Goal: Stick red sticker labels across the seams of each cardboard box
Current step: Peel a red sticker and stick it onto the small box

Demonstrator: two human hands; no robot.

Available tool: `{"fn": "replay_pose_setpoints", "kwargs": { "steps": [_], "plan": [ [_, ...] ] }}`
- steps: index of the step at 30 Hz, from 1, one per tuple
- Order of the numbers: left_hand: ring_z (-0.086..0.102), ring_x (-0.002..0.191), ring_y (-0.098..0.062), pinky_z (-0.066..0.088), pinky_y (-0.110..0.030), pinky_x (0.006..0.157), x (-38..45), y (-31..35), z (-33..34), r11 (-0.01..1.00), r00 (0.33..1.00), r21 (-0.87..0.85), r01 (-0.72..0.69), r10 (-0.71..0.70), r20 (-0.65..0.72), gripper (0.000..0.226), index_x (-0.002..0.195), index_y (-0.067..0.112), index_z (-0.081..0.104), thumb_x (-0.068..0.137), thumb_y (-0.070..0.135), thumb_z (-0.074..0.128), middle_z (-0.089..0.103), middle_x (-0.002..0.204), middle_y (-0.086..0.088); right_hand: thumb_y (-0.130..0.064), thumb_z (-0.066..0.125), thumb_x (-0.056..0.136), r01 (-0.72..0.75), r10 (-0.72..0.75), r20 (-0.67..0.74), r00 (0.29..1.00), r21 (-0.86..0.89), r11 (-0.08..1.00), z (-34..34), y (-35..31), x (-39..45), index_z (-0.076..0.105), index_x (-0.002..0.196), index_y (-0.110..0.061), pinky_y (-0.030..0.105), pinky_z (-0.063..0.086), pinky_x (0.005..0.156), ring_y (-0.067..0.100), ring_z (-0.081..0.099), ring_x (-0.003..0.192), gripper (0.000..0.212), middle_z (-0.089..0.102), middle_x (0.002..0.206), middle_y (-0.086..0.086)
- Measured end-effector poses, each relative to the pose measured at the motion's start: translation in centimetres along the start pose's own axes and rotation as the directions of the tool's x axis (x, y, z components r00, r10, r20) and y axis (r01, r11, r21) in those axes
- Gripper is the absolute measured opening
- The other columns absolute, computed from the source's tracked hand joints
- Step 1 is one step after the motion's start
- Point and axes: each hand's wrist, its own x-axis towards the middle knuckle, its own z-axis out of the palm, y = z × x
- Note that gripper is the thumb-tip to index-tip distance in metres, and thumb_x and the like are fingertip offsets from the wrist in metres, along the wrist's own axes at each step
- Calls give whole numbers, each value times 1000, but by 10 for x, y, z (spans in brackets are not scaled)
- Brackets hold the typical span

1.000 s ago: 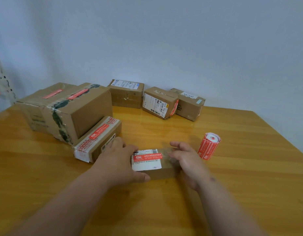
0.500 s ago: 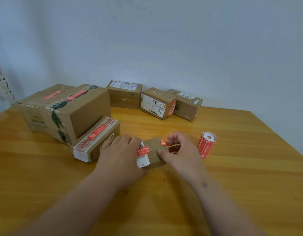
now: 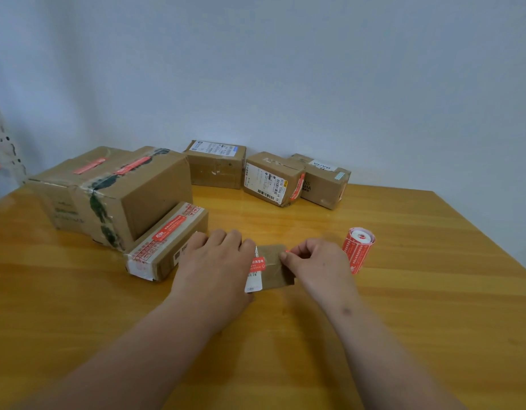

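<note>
A small cardboard box (image 3: 273, 267) stands tipped on the wooden table (image 3: 403, 306) between my hands, its brown side facing me. A red sticker (image 3: 257, 264) wraps over its left edge beside a white shipping label. My left hand (image 3: 217, 264) lies over the box's left part and holds it. My right hand (image 3: 315, 261) grips the box's right end, thumb and fingers pinched at its top right corner, where a bit of red shows. The roll of red sticker labels (image 3: 357, 250) stands just right of my right hand.
A flat box (image 3: 167, 241) with a red sticker lies left of my left hand, leaning by a large taped box (image 3: 113, 193) bearing two red stickers. Three more boxes (image 3: 215, 164) (image 3: 273, 179) (image 3: 323, 180) line the back by the wall.
The small box has been turned from lying flat with its label up to standing on a side. My right hand moved from its right side to its top right corner.
</note>
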Motion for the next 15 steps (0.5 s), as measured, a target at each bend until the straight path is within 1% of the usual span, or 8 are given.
{"fn": "replay_pose_setpoints", "kwargs": {
  "steps": [2,4,7,9,11,13,15],
  "plan": [
    [36,129,-22,27,-41,106,1,1,1,1000,1000,17,-9,9,0,80,142,31,29,78,62,64,41,140,3,-37,65,88,-8,8,0,1000,-23,1000,0,-1,0,65,77,-25,22,44,56,6,58,71,17,64,76,-8],
    [36,129,-23,27,-42,105,1,1,1,999,1000,29,-13,13,4,79,142,30,30,78,62,64,41,140,3,-36,62,89,14,-15,-8,1000,-91,996,0,-3,-1,65,76,-25,24,46,57,7,58,71,17,65,75,-7],
    [36,129,-23,27,-42,105,1,2,3,999,1000,39,-18,18,8,77,140,30,31,78,61,64,42,139,2,-34,55,90,76,-91,-46,995,-265,961,3,-6,-4,68,84,-21,28,48,62,16,60,75,19,66,79,-2],
    [37,128,-24,28,-42,104,0,2,3,999,1000,39,-21,21,1,75,139,29,32,79,61,63,42,138,2,-32,52,90,116,-145,-66,987,-325,939,5,-7,-7,68,86,-17,31,49,62,20,59,74,22,65,78,1],
    [36,128,-24,28,-41,104,0,2,4,999,1000,39,-22,22,0,74,139,29,32,79,61,63,42,137,2,-31,49,91,152,-194,-80,978,-370,917,5,-7,-9,65,85,-15,33,51,63,23,59,73,23,65,78,3],
    [36,128,-24,27,-42,105,1,2,4,999,1000,38,-23,22,4,75,140,29,31,80,60,63,41,138,2,-31,46,93,184,-237,-73,969,-430,884,6,-7,-11,60,85,-16,34,49,62,24,58,72,23,63,78,2],
    [36,128,-23,27,-42,104,1,2,4,999,1000,33,-23,23,0,74,139,29,30,80,60,63,41,138,2,-31,45,94,195,-247,-66,967,-435,879,8,-7,-12,54,83,-17,33,46,59,23,56,71,20,60,76,0]
  ]
}}
